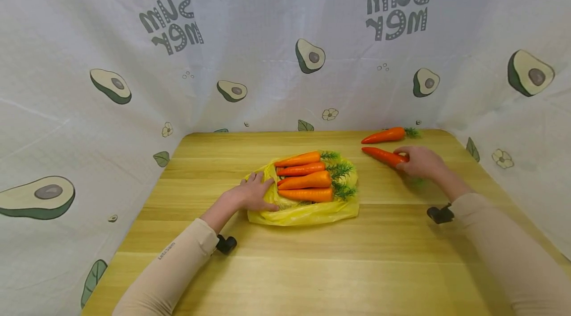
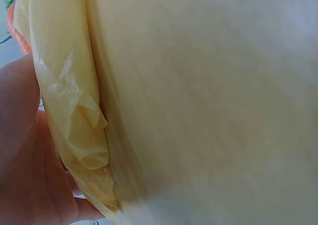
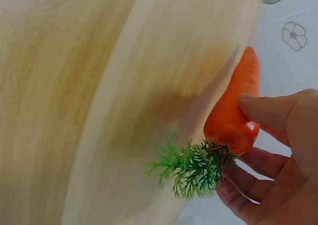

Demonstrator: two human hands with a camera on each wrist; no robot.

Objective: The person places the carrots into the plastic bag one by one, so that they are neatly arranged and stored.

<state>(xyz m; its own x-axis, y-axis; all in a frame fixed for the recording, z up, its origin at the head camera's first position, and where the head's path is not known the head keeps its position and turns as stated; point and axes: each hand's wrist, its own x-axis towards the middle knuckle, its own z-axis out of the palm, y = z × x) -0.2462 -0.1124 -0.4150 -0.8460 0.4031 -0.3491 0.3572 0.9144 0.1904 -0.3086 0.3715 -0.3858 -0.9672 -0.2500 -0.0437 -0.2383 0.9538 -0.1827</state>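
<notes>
In the head view my right hand [image 1: 421, 161] pinches an orange-red carrot [image 1: 383, 155] by its thick leafy end, at the right of the table. The right wrist view shows the thumb on that carrot [image 3: 231, 108], with its feathery green top hanging below. My left hand [image 1: 252, 193] rests with spread fingers on the left edge of a yellow plastic bag [image 1: 312, 216]. Several carrots [image 1: 305, 181] lie side by side on the bag, tips to the left. In the left wrist view the bag's crinkled edge [image 2: 69, 96] lies along the left hand [image 2: 30, 170].
Another carrot [image 1: 385, 135] lies at the table's back right, just behind the held one. The wooden table [image 1: 312, 276] meets a white cloth [image 1: 267, 19] printed with avocados at the back and sides.
</notes>
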